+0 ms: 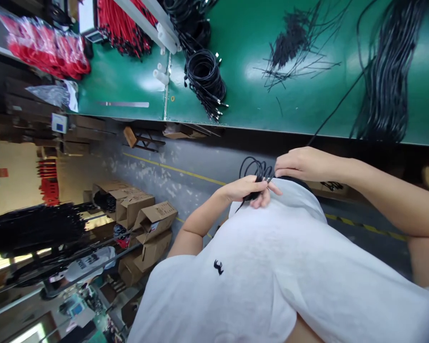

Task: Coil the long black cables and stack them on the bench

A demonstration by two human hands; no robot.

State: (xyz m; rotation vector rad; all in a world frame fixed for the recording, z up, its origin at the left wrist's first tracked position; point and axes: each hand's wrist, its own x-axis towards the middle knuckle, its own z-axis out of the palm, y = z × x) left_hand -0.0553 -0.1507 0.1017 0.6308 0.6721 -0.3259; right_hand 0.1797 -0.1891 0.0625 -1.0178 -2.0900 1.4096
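My left hand (254,191) is wrapped round a small coil of black cable (260,170), held in front of the white shirt. Loops of the coil stick up above the fingers and a loose end hangs below. Close beside it, my right hand (296,162) is closed, fingertips pinching the cable where it leaves the coil. Behind the right hand a cable strand (338,105) runs up to the green table, towards a long bundle of black cables (389,81). My right palm is hidden from view.
On the green table (243,95) lie coiled black cables (204,78), a pile of short black ties (289,40), red cables (123,28) and a metal ruler (125,104). Bagged red cables (46,45) sit far left. Cardboard boxes (153,224) and a wooden stool (140,139) stand on the floor.
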